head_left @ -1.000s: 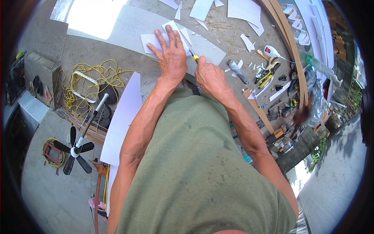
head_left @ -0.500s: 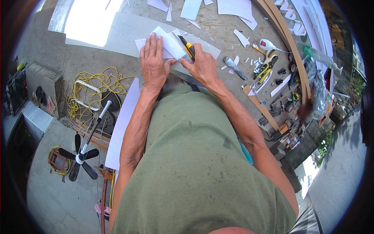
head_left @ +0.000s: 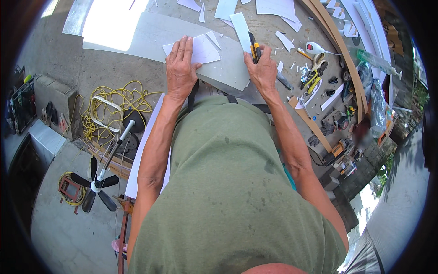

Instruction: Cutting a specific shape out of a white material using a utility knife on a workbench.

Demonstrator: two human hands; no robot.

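My left hand (head_left: 180, 68) lies flat with fingers stretched over a white sheet piece (head_left: 206, 50) that has faint lines on it. Under that piece is a smooth grey sheet (head_left: 155, 34). To the right, my right hand (head_left: 262, 73) is closed around a yellow and black utility knife (head_left: 255, 51). A pale rectangular strip (head_left: 240, 28) stands out beside the knife, its lower end at my right fingertips; it seems to be gripped along with the knife. A thin white sliver (head_left: 213, 39) rests by the lined piece.
White offcuts (head_left: 276, 7) and scraps lie at the far side. On the right are scissors (head_left: 318, 64), a glue gun (head_left: 314, 48), a curved brown strip (head_left: 340, 43) and a clear green-tinted tube (head_left: 378, 63). A tangled yellow cord (head_left: 102, 130) and a fan (head_left: 96, 185) are at left.
My right hand has moved right, away from my left hand, carrying the knife and the pale strip off the lined piece. My left hand stays on the lined piece.
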